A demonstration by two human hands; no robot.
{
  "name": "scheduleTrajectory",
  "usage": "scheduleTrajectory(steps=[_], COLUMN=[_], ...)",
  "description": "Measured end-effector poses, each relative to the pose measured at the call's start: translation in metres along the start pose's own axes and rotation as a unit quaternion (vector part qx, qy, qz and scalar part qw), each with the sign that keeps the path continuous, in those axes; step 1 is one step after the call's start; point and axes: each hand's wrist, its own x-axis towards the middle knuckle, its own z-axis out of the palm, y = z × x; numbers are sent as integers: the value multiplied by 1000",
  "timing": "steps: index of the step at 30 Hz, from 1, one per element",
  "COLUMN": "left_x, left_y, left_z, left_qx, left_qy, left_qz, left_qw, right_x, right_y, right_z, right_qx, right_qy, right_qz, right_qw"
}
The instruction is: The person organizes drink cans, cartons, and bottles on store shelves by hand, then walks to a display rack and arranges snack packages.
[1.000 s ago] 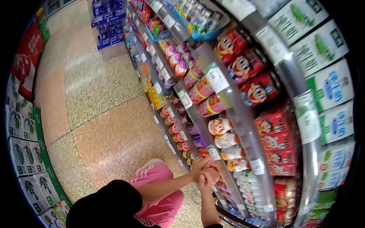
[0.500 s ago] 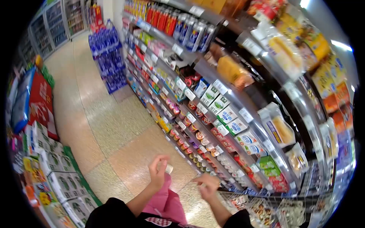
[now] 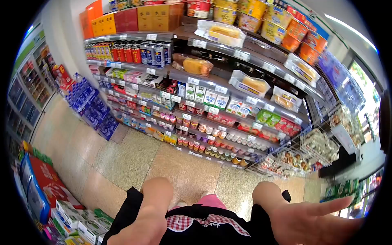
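- Head view, right hand [image 3: 308,220]: near and right, turned sideways with the visible fingers spread towards the right edge; no object shows in it.
- Head view, left hand [image 3: 136,233]: near and left of centre, cut off by the lower edge; its fingers are out of sight, so I cannot tell whether it grips anything.
- Between the hands: dark clothing [image 3: 204,236] with red-and-white checked trim [image 3: 179,223], apart from the right hand's spread fingers.
- Wire baskets [image 3: 290,173] of bagged goods [image 3: 318,145] lie on the far side of the right hand, well apart from it. Their row slants from the shelf's end away to the right; the right hand is the nearer one.
- Stacked cartons [image 3: 92,228] stand left of the left hand, not touching what shows of it.
- The long shelf unit [image 3: 253,60] runs left to right across the far side, beyond both hands' reach as they stand.
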Motion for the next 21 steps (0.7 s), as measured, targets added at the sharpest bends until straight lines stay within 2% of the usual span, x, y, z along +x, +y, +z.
scheduleTrajectory(steps=[1, 3, 11, 15, 16, 19, 20, 21], left_x=[1, 4, 8, 9, 9, 10, 10, 11], left_y=[-10, -20, -31, -33, -33, -36, -36, -38], left_z=[-9, -16, -13, -13, -13, -14, -12, -10], left_qx=[-18, -51, -172, -234, -252, -338, -388, -475], left_qy=[-59, -101, -86, -79, -76, -68, -61, -52], left_qz=[9, 20, -12, -19, -23, -45, -57, -75], left_qw=[998, 993, 981, 969, 965, 938, 918, 875], right_x=[3, 9, 36, 41, 42, 49, 56, 61], right_y=[-9, -26, -64, -104, -109, -81, -70, -68], right_z=[11, 32, 71, 99, 103, 98, 90, 87], right_qx=[-37, -112, -227, -395, -402, -246, -190, -134], right_qy=[7, 21, -44, -40, -50, -52, -79, -105], right_qz=[2, 7, 16, 78, 83, -10, -16, -21], right_qw=[999, 993, 973, 914, 911, 968, 979, 985])
